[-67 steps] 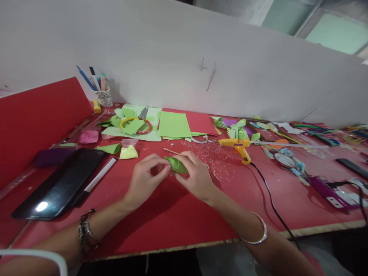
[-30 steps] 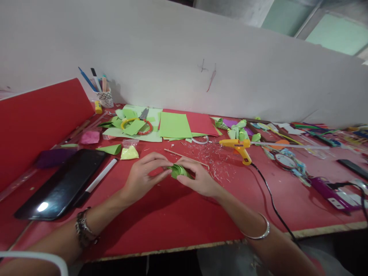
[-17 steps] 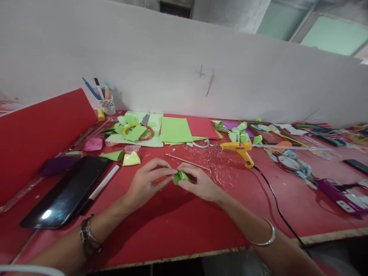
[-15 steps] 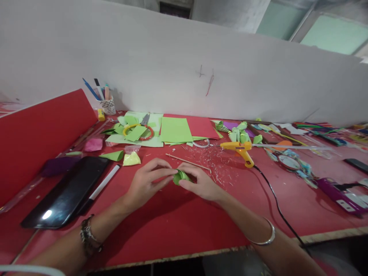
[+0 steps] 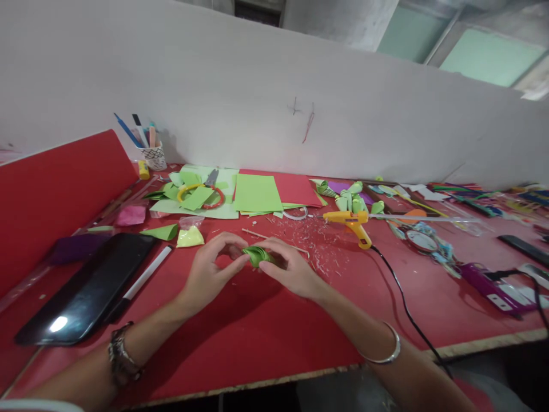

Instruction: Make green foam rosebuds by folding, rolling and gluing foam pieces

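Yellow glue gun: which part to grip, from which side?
By its handle, probably, with the nearer right hand coming from the near side: the handle slants toward the person, the nozzle points left and the glue stick juts right.

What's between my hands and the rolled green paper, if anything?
Nothing visible: your left hand and right hand both touch the rolled green paper directly. The thin stick lies beyond them, not between.
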`<state>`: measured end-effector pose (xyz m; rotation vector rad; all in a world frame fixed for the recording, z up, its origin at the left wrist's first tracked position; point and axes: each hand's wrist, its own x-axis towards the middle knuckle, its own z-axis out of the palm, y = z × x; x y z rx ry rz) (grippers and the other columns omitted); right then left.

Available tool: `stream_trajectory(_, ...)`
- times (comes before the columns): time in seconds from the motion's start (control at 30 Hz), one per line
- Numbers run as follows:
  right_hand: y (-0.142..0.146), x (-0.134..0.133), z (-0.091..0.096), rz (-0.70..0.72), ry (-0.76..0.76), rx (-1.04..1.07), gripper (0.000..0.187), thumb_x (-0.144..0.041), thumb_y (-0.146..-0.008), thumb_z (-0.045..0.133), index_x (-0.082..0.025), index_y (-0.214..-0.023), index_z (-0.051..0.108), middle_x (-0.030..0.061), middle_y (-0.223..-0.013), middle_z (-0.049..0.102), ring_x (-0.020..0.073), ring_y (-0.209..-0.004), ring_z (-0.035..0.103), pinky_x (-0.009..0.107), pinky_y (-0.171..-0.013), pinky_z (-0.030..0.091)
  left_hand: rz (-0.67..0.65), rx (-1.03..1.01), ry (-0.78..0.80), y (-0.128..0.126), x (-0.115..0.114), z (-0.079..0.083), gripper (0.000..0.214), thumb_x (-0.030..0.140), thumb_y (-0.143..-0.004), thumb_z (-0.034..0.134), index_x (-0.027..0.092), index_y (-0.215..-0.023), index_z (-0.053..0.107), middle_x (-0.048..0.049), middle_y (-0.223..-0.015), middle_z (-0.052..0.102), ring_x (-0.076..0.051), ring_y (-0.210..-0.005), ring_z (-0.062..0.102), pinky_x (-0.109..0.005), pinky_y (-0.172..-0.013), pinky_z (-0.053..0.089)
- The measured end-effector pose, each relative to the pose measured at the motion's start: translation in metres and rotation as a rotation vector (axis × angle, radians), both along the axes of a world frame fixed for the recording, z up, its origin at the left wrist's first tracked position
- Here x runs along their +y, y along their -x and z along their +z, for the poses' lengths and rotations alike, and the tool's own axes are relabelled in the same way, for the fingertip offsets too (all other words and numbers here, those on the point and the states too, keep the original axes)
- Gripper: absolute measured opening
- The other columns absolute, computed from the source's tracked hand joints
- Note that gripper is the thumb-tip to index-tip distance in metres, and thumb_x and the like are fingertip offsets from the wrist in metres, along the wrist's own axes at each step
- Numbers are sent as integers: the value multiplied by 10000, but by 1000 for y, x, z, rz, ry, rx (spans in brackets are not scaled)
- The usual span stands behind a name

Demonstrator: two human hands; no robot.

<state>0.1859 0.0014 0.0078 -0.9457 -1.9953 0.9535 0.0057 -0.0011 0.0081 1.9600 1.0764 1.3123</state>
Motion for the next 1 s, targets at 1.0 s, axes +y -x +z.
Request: stream_trajectory(1.0,7,-8,1,-52,-86,24,302,-177,-766,467,-213,-1065,475,46,-1041,557,155,-949,528,318,-829,432,-107,-134,143,-10,-1,-6,49,190,-760,540,173,-805,535,14,-727,529,-83,-643,522,-204,-609,465)
